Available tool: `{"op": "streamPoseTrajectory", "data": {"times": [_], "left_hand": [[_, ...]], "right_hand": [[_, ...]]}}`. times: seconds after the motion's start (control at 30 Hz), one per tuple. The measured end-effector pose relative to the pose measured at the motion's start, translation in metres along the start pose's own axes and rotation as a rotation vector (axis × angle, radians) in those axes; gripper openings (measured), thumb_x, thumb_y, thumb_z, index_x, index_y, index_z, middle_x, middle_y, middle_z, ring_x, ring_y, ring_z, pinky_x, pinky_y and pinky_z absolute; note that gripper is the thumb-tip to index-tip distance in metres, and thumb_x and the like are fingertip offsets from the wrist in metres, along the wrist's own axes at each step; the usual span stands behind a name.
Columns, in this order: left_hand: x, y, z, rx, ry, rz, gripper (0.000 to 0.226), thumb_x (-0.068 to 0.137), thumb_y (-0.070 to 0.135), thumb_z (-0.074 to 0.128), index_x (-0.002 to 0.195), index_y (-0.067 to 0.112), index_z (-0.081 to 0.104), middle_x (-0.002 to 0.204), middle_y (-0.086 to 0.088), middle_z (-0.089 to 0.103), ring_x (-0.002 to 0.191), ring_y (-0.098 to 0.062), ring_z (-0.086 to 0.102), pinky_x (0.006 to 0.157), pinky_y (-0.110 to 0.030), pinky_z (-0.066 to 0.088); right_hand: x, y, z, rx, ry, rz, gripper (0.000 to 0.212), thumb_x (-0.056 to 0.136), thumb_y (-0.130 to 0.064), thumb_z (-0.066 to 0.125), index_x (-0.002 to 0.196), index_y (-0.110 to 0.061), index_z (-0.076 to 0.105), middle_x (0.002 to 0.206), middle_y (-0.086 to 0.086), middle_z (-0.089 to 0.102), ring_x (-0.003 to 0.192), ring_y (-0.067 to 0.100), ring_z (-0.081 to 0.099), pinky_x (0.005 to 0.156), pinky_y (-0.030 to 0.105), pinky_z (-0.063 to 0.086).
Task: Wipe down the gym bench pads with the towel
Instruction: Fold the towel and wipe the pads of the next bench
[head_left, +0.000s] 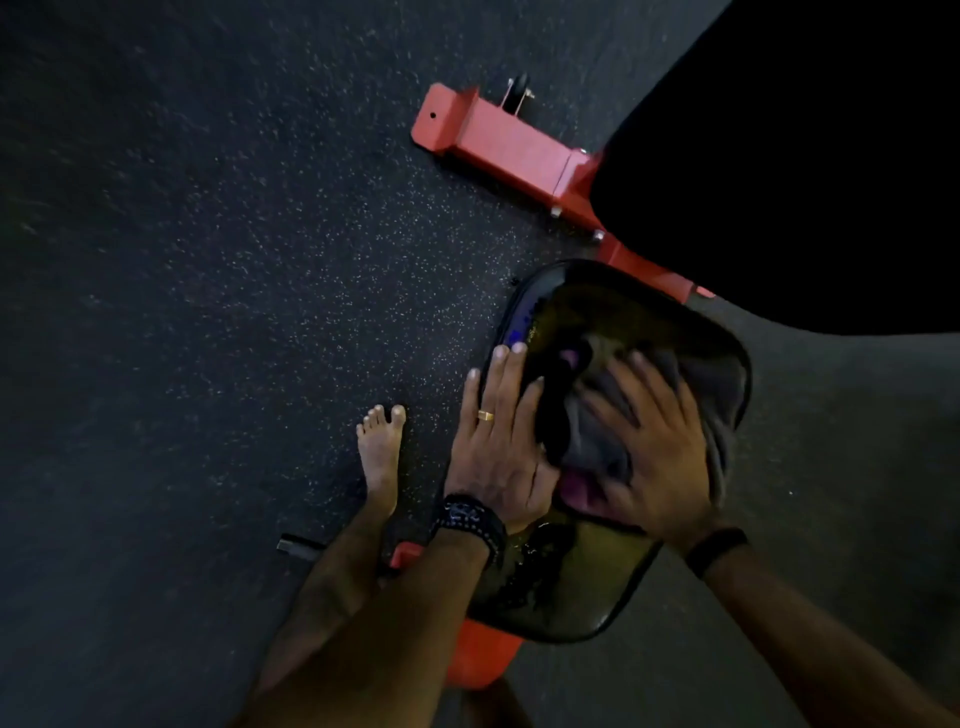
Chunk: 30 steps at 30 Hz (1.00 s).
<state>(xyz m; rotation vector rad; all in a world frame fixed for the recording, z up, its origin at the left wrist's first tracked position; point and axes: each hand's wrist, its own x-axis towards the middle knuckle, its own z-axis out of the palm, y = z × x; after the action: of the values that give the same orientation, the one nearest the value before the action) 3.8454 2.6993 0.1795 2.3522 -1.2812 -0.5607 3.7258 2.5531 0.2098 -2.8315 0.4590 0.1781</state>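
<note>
A dark speckled rubber floor (208, 260) fills most of the view. A large black back pad (805, 156) occupies the upper right, in shadow. A red steel bench frame (509, 148) lies on the floor, running under both pads. The glossy black rounded-square seat pad (597, 587) sits near centre, tilted in the view. A crumpled dark grey towel (597, 415) with a pink patch lies on the seat pad's upper half. The right hand (657, 457) presses flat on the towel, fingers spread apart and blurred. The left hand (496, 441), with a gold ring and a black wristwatch, rests on the pad's left edge beside the towel, fingers straight and slightly apart. A bare foot (382, 447) stands on the floor just left of the pad.
</note>
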Motion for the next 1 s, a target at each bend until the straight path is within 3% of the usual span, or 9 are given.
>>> {"op": "streamPoseTrajectory", "data": {"times": [0.2, 0.33, 0.47, 0.6, 0.67, 0.73, 0.8, 0.87, 1.0], "left_hand": [[-0.001, 0.000, -0.004, -0.315, 0.120, -0.156, 0.073, 0.080, 0.029, 0.040, 0.145, 0.003, 0.021, 0.155, -0.021, 0.014, 0.140, -0.036, 0.027, 0.110, -0.045, 0.035], [-0.003, -0.010, -0.020, -0.578, 0.329, -0.351, 0.060, 0.086, 0.029, 0.038, 0.142, 0.010, 0.028, 0.156, -0.017, 0.020, 0.136, -0.022, 0.037, 0.102, -0.016, 0.037], [-0.017, -0.053, -0.038, -0.605, 0.458, -0.471, 0.055, 0.088, 0.024, 0.038, 0.142, 0.016, 0.031, 0.150, -0.012, 0.031, 0.126, -0.027, 0.047, 0.098, -0.048, 0.044], [-0.012, -0.076, -0.044, -0.527, 0.417, -0.451, 0.050, 0.091, 0.029, 0.039, 0.137, 0.008, 0.040, 0.140, -0.010, 0.044, 0.114, -0.022, 0.051, 0.093, -0.038, 0.045], [-0.007, -0.080, -0.047, -0.569, 0.446, -0.526, 0.048, 0.091, 0.034, 0.041, 0.133, 0.010, 0.047, 0.128, -0.005, 0.055, 0.107, -0.017, 0.055, 0.090, -0.039, 0.048], [-0.003, -0.085, -0.057, -0.600, 0.481, -0.588, 0.046, 0.091, 0.042, 0.043, 0.128, 0.016, 0.051, 0.113, -0.001, 0.063, 0.097, -0.015, 0.060, 0.084, -0.044, 0.051], [-0.008, -0.095, -0.068, -0.561, 0.482, -0.591, 0.043, 0.091, 0.044, 0.046, 0.124, 0.018, 0.054, 0.104, 0.001, 0.066, 0.090, -0.015, 0.061, 0.079, -0.046, 0.051], [-0.013, -0.104, -0.079, -0.500, 0.441, -0.516, 0.040, 0.091, 0.040, 0.049, 0.122, 0.016, 0.055, 0.100, 0.004, 0.066, 0.087, -0.013, 0.062, 0.078, -0.044, 0.052], [-0.014, -0.114, -0.078, -0.440, 0.331, -0.452, 0.035, 0.090, 0.034, 0.055, 0.118, 0.014, 0.059, 0.096, 0.009, 0.063, 0.085, -0.008, 0.059, 0.078, -0.036, 0.053]], "right_hand": [[0.137, -0.032, -0.012, -0.132, 0.039, 0.157, 0.056, 0.086, -0.055, 0.052, 0.136, -0.030, 0.055, 0.144, -0.002, 0.051, 0.139, 0.025, 0.039, 0.115, 0.047, 0.025], [0.092, -0.050, -0.004, -0.132, 0.007, 0.134, 0.070, 0.083, -0.055, 0.059, 0.145, -0.026, 0.046, 0.155, 0.005, 0.037, 0.148, 0.029, 0.023, 0.119, 0.054, 0.017], [0.082, -0.061, -0.007, -0.118, -0.131, -0.129, 0.067, 0.077, -0.058, 0.063, 0.135, -0.025, 0.058, 0.148, 0.006, 0.047, 0.145, 0.032, 0.029, 0.118, 0.057, 0.015], [0.155, -0.058, -0.011, -0.256, -0.135, 0.088, 0.052, 0.080, -0.054, 0.052, 0.119, -0.022, 0.065, 0.122, 0.002, 0.063, 0.126, 0.028, 0.047, 0.114, 0.053, 0.025], [0.124, -0.101, 0.002, -0.219, -0.135, 0.197, 0.053, 0.077, -0.046, 0.060, 0.122, -0.019, 0.063, 0.127, 0.006, 0.061, 0.132, 0.031, 0.043, 0.116, 0.055, 0.022], [0.055, -0.156, 0.020, -0.045, -0.277, 0.018, 0.053, 0.071, -0.040, 0.074, 0.116, -0.013, 0.069, 0.122, 0.012, 0.064, 0.130, 0.036, 0.048, 0.119, 0.053, 0.020], [0.000, -0.184, 0.021, 0.054, -0.439, -0.329, 0.037, 0.076, -0.041, 0.068, 0.103, -0.016, 0.074, 0.107, 0.009, 0.068, 0.118, 0.035, 0.056, 0.123, 0.049, 0.007], [0.015, -0.158, 0.021, 0.021, -0.413, -0.496, 0.039, 0.073, -0.044, 0.061, 0.097, -0.016, 0.073, 0.101, 0.005, 0.067, 0.114, 0.031, 0.054, 0.123, 0.050, 0.007], [0.125, -0.084, 0.002, -0.220, -0.178, -0.079, 0.044, 0.075, -0.054, 0.057, 0.101, -0.020, 0.070, 0.104, 0.002, 0.067, 0.118, 0.027, 0.051, 0.119, 0.054, 0.017]]}}
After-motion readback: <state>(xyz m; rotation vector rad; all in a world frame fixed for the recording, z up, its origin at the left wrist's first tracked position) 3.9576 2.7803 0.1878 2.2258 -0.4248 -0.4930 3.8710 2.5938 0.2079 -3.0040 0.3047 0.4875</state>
